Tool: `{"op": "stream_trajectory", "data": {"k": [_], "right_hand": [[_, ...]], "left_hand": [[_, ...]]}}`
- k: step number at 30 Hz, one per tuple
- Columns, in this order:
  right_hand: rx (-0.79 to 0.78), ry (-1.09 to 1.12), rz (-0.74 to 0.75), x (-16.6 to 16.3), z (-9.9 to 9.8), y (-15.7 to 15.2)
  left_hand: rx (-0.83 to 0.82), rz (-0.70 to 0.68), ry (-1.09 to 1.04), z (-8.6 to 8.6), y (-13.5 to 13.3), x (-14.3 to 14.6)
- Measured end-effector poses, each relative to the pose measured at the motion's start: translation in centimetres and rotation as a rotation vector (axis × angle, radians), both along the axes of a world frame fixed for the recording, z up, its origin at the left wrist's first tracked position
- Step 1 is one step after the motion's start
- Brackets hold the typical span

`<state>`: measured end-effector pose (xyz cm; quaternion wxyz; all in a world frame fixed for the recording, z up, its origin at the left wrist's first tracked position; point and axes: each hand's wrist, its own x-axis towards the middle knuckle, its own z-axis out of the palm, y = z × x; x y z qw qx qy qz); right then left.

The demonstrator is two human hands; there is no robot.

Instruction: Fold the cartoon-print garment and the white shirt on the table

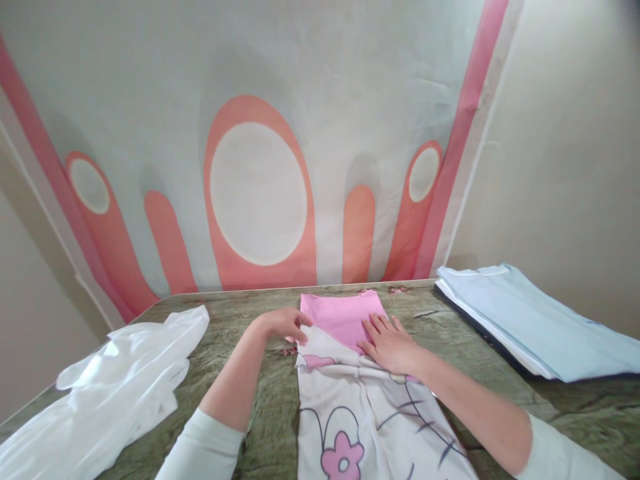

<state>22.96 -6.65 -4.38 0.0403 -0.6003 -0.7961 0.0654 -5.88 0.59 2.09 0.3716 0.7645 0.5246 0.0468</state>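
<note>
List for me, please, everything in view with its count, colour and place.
Printed fabric: 1, white and pink with a flower, table centre
White cloth: 1, white, table's left side
Stack of cloth: 1, pale blue on top, white and dark beneath, table's right side
Table: 1, greenish-brown wood grain, below everything
Backdrop: 1, pale grey with coral and pink shapes, behind table
Sleeves: 2, pale, on both arms
Left hand: 1, bare, at fabric's left edge
Right hand: 1, bare, on fabric's right side
</note>
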Motion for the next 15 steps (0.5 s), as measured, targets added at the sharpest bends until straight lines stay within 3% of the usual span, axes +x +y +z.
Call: {"op": "stream_trajectory", "data": {"k": [4,8,12,15], "right_hand": [[0.004,0.181,0.021,1.5,1.1,2.2],[0.057,0.328,-0.129,3.8,1.5,6.7],[0.128,0.374,-0.314,5.1,0.3,10.6],[0.143,0.405,-0.393,5.2,-1.0,12.9]], "left_hand": [[0.188,0.236,0.007,-1.3,1.1,0.3],[0.344,0.473,-0.073,-4.0,3.0,0.9],[0.383,0.593,-0.214,-6.2,5.2,1.5],[0.38,0.639,-0.299,-6.9,6.6,1.8]]}}
